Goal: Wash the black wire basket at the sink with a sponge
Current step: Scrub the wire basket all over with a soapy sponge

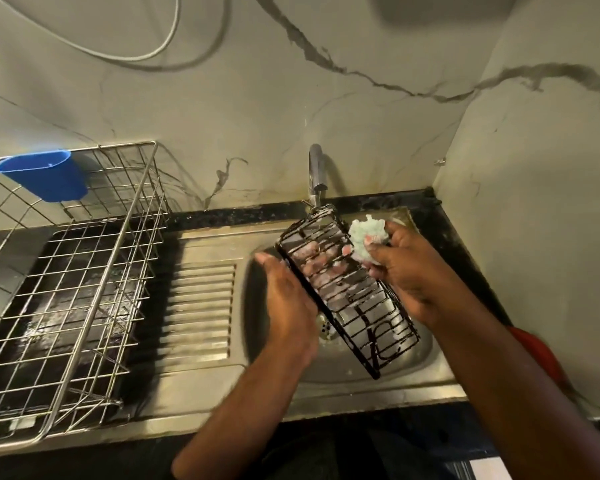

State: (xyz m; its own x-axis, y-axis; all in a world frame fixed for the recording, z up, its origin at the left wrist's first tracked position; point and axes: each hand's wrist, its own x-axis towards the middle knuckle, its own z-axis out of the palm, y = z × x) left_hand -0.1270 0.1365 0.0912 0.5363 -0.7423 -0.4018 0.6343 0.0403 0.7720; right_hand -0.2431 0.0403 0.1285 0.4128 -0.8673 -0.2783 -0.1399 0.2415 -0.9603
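The black wire basket (361,306) is held tilted over the steel sink (423,362), its far end under the tap (316,174). A thin stream of water falls onto that end. My left hand (288,299) grips the basket's left long side, with the fingers wrapped underneath and showing through the wires. My right hand (402,268) holds a soapy pale green sponge (366,237) against the basket's upper right edge. Foam clings to the wires.
A steel dish rack (84,271) stands on the drainboard to the left, with a blue plastic cup holder (45,178) hung on its back rim. The ribbed drainboard (201,306) lies between rack and sink. Marble-patterned walls close the back and right.
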